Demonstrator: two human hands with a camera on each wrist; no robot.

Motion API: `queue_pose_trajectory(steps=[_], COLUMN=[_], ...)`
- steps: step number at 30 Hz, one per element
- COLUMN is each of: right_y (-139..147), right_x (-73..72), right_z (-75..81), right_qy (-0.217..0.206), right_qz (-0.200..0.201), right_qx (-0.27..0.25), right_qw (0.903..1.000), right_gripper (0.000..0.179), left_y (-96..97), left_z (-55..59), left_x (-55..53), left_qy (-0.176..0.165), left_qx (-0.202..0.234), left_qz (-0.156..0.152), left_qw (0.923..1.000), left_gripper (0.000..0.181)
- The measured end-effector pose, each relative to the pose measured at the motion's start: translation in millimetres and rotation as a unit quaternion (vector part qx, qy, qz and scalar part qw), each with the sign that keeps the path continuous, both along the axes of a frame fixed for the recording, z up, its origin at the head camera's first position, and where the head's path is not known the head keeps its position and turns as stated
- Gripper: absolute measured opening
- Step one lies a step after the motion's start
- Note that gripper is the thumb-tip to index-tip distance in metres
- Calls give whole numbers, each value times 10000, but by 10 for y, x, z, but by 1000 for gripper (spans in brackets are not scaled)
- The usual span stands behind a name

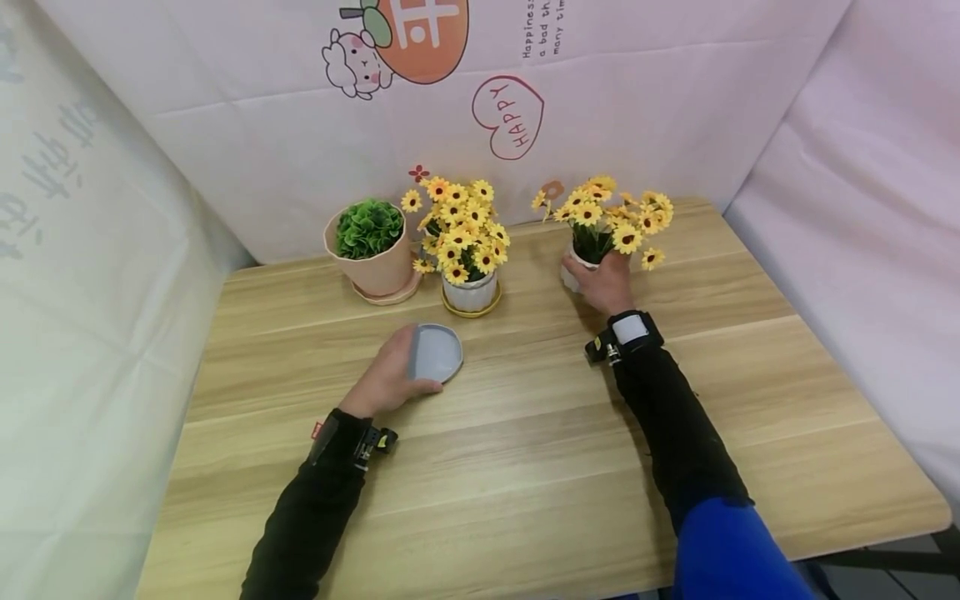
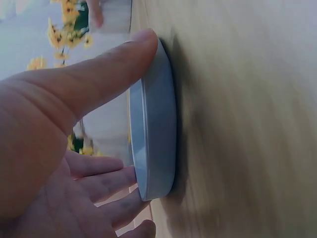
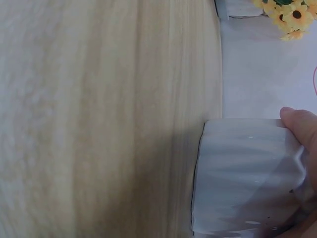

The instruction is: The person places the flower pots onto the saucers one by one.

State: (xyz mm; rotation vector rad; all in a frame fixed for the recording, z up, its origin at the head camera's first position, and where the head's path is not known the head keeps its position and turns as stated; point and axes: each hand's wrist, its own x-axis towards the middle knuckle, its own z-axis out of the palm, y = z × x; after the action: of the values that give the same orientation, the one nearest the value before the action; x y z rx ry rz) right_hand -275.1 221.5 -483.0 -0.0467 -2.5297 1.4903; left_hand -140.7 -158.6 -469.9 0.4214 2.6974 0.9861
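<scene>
My left hand (image 1: pixel 386 377) holds a shallow grey-blue plant saucer (image 1: pixel 438 353) by its edge, thumb on the near side and fingers on the far side. The left wrist view shows the saucer's wall (image 2: pixel 161 124) close to the tabletop; whether it touches is hard to tell. Over at the right, my right hand (image 1: pixel 609 285) grips a white ribbed flowerpot (image 1: pixel 570 278) with yellow daisy-like flowers (image 1: pixel 626 238). In the right wrist view the thumb (image 3: pixel 299 124) lies at the pot's rim, and the pot's base is at the wooden surface. The other fingers are mostly hidden there.
A second white pot (image 1: pixel 471 296) of yellow flowers stands on a yellow saucer (image 1: pixel 471 313) at the back middle. Left of it, a pink pot (image 1: pixel 378 273) with a green plant sits on a pink saucer (image 1: pixel 390 296). White printed cloth (image 1: pixel 285 167) hangs behind the wooden table (image 1: pixel 495 492).
</scene>
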Motion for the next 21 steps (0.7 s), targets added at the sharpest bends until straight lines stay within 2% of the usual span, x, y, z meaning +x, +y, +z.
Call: queue_pose_trajectory(steps=[6, 14, 21], right_y=[5, 23, 20], right_x=[3, 51, 159], right_z=[12, 44, 72], right_qy=[-94, -177, -596], right_qz=[-3, 37, 143], right_qx=[30, 30, 269], right_qw=[10000, 9998, 9978], right_gripper=[105, 104, 102], left_y=[221, 469, 578], left_z=[3, 28, 11], left_x=[38, 53, 31], left_qy=[112, 8, 137], left_qx=[32, 78, 105], left_qz=[-264, -511, -607], left_qw=[9996, 9987, 9980], left_gripper=[116, 119, 119])
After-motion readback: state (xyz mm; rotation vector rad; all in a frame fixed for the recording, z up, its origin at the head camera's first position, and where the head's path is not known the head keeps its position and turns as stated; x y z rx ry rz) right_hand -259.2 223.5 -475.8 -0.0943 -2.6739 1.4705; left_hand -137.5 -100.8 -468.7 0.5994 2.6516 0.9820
